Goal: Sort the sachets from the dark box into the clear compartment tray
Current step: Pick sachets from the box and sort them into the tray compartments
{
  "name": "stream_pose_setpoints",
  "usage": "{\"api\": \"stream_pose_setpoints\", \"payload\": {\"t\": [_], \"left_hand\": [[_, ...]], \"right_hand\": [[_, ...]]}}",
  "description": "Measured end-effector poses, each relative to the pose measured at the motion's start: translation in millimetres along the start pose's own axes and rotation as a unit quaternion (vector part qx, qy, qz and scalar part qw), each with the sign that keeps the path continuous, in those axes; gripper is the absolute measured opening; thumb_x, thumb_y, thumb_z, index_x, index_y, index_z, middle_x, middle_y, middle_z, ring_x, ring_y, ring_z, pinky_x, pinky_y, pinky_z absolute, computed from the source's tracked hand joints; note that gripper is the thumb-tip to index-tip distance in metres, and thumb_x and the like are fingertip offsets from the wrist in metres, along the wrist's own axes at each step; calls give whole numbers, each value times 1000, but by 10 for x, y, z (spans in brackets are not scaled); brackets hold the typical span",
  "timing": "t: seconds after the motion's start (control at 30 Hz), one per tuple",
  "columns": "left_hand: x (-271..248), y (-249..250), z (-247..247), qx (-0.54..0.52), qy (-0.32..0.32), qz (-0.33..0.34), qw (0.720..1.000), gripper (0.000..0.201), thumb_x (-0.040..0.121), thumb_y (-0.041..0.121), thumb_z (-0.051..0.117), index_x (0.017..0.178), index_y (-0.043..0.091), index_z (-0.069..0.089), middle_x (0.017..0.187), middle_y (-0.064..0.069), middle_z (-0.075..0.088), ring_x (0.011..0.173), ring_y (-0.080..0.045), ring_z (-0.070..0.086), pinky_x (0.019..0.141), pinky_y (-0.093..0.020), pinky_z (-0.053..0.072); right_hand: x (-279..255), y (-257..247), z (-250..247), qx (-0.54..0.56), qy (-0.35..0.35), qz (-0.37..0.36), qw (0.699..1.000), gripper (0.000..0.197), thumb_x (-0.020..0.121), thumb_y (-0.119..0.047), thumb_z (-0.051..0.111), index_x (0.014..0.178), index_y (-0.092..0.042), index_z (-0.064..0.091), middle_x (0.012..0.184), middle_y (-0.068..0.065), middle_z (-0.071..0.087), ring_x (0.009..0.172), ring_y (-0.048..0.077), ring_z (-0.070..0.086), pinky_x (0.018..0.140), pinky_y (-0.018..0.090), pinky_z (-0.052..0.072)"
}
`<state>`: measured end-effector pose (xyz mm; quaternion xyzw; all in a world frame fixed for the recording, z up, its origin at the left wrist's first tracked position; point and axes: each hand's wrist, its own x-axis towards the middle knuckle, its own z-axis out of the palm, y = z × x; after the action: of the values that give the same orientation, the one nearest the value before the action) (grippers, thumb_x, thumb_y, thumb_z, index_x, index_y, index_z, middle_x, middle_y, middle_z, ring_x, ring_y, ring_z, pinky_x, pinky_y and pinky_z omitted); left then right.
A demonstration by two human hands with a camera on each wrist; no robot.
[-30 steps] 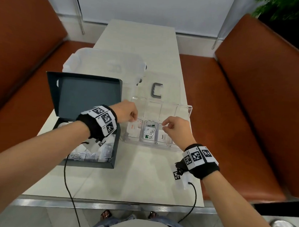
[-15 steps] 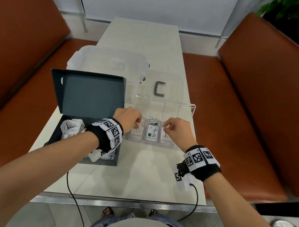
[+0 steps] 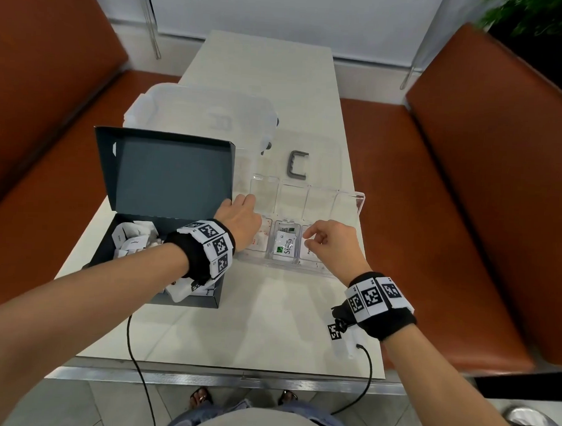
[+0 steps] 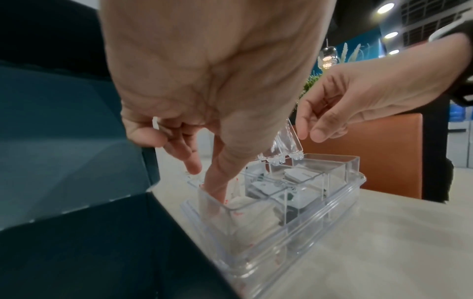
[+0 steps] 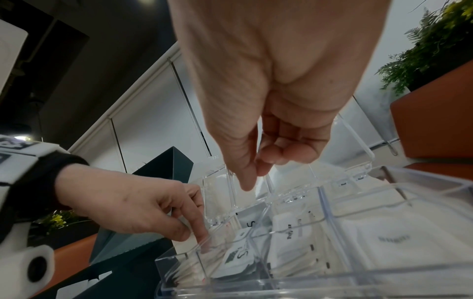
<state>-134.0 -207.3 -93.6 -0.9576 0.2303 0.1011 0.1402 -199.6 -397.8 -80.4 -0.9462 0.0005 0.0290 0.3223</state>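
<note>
The clear compartment tray (image 3: pixel 287 267) lies mid-table with its lids tipped back. My left hand (image 3: pixel 241 217) is over its left compartment; in the left wrist view one straight finger of the left hand (image 4: pixel 204 182) presses on red-printed sachets (image 4: pixel 245 210) there. My right hand (image 3: pixel 323 243) hovers over the third compartment, fingers loosely curled, holding nothing. A Stevia sachet (image 3: pixel 286 247) lies in the second compartment. The dark box (image 3: pixel 189 302) stands to the left, lid up, with several white sachets (image 3: pixel 133 241) inside.
A clear storage bin (image 3: pixel 206 113) stands behind the dark box. A grey C-shaped handle (image 3: pixel 298 165) lies behind the tray. Brown benches (image 3: pixel 467 188) flank the table. Wrist cables hang over the metal front edge (image 3: pixel 218 374).
The left hand has stayed at the tray's left compartment and its finger has gone down onto the sachets. The right hand has barely moved.
</note>
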Motion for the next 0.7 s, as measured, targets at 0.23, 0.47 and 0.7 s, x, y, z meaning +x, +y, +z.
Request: {"api": "stream_pose_setpoints", "payload": {"t": [0.23, 0.47, 0.7], "left_hand": [[-29, -28, -73, -70, 2, -3, 998, 28, 94, 14, 52, 117, 21, 66, 120, -5, 48, 114, -24, 45, 93, -37, 38], [-297, -356, -417, -268, 22, 14, 963, 25, 97, 30, 49, 115, 28, 66, 114, 7, 63, 99, -17, 59, 82, -32, 45], [-656, -1143, -380, -305, -3, 4, 952, 25, 94, 32, 58, 117, 23, 66, 108, 4, 68, 97, -13, 58, 87, -24, 42]], "right_hand": [[-20, 41, -24, -2, 5, 11, 1000, 11, 85, -8, 64, 93, -11, 71, 70, 2, 58, 67, 11, 52, 71, 23, 42], [72, -191, -82, 43, 46, -38, 997, 9, 88, -16, 63, 90, -18, 72, 71, -10, 59, 61, -1, 51, 59, 4, 40], [333, -978, 246, 77, -54, -127, 987, 13, 88, -13, 62, 93, -19, 72, 74, -12, 62, 63, -6, 53, 62, 1, 39]]}}
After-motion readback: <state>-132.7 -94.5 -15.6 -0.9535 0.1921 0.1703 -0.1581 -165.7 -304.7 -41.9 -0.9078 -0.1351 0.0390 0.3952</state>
